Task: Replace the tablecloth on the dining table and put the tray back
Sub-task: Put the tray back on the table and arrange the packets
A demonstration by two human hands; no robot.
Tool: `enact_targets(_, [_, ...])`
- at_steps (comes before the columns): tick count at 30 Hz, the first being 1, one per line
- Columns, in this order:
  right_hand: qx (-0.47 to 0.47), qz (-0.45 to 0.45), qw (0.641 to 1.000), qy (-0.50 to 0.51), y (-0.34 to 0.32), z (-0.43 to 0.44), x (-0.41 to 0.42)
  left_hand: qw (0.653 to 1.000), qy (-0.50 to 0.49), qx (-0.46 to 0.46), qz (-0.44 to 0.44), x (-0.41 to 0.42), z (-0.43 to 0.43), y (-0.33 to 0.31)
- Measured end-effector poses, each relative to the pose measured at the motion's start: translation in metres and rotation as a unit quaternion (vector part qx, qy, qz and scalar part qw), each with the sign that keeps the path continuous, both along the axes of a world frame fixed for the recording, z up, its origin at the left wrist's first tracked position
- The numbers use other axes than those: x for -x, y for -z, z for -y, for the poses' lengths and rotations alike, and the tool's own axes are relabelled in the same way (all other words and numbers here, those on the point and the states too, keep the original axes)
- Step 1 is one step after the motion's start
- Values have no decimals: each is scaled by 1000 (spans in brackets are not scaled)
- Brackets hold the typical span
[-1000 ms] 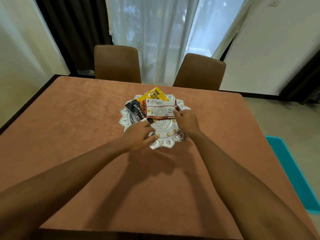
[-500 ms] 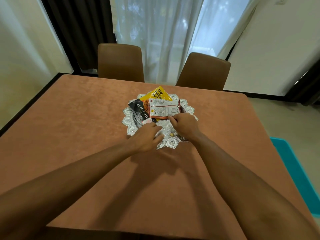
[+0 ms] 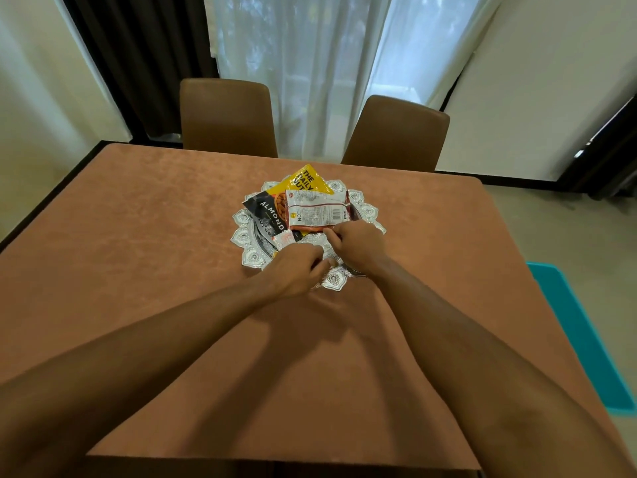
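Both hands have drawn closer together over the near part of the tray since a second ago, when they sat apart at its two sides. Now the left hand [image 3: 296, 270] lies curled over the near rim of the silver tray [image 3: 366, 212], knuckles up, fingertips tucked under; whether it pinches anything I cannot tell. The right hand [image 3: 358, 244] reaches just beyond it, its fingers closed at the near edge of the red-and-white snack packet [image 3: 317, 211]; the grip itself is hidden beneath the hand.

Much of the tray's near half is covered by the two hands, so only its scalloped, embossed rim shows around them. On it lie the black almonds packet [image 3: 267, 215] to the left, partly under the red-and-white one, and the yellow nut packet [image 3: 306, 181] behind, its lower half covered. A small white sachet [image 3: 284, 240] peeks out just beside the left hand.

The tray sits near the middle of the table, on the brown tablecloth [image 3: 138, 253], which lies flat with bare cloth on every side. Dark table edge [image 3: 51, 201] shows along the left. Two brown chairs [image 3: 227, 115] stand at the far side before the sheer curtain [image 3: 310, 63]. A teal mat [image 3: 579, 339] on the floor is cut off at the right.
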State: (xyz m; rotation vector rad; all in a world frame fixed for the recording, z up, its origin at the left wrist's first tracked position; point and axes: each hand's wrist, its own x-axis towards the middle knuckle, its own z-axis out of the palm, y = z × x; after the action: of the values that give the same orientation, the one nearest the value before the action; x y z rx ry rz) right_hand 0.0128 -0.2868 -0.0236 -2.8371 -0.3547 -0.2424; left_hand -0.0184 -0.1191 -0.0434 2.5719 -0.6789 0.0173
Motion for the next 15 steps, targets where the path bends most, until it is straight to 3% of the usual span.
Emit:
enact_targets(4, [-12, 1, 1000, 8, -1, -1, 0, 996, 32, -46, -65, -21, -1, 0])
enact_targets(9, [-44, -3, 999, 27, 4, 0, 1, 997, 0, -39, -64, -33, 3, 2])
enact_targets(12, [-116, -11, 991, 70, 1, -2, 0, 995, -70, 40, -55, -34, 7, -5])
enact_targets(15, [-259, -27, 954, 150, -4, -6, 4, 973, -148, 167, -51, -32, 20, -22])
